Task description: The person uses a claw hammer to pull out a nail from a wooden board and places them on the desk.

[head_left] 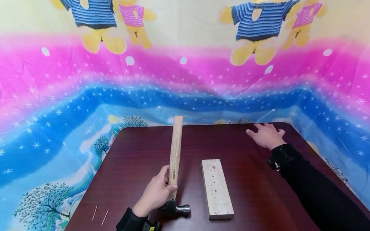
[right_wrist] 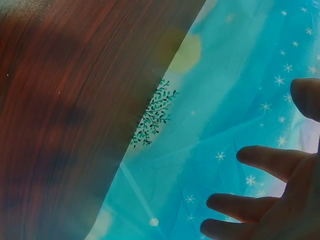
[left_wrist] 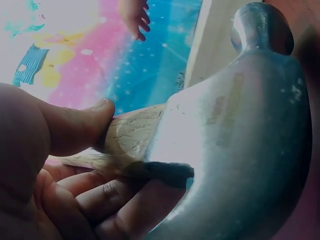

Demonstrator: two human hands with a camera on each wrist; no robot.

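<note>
My left hand [head_left: 156,192] grips a claw hammer [head_left: 176,150] low on its wooden handle, close to the metal head. The handle points away toward the far edge, with the head nearest me. In the left wrist view the steel hammer head [left_wrist: 240,135] fills the right side, and the thumb [left_wrist: 80,125] lies along the wood. My right hand [head_left: 267,135] is held out over the far right of the table, fingers spread, holding nothing. In the right wrist view its fingers [right_wrist: 270,162] show against the cloth. Between the hands lies a pale wooden block [head_left: 217,189] with a row of small dark holes.
Two nails [head_left: 95,211] lie on the dark wood table [head_left: 133,154] at the near left. A printed cloth [head_left: 179,73] with bears and snowflakes hangs behind and along both sides of the table.
</note>
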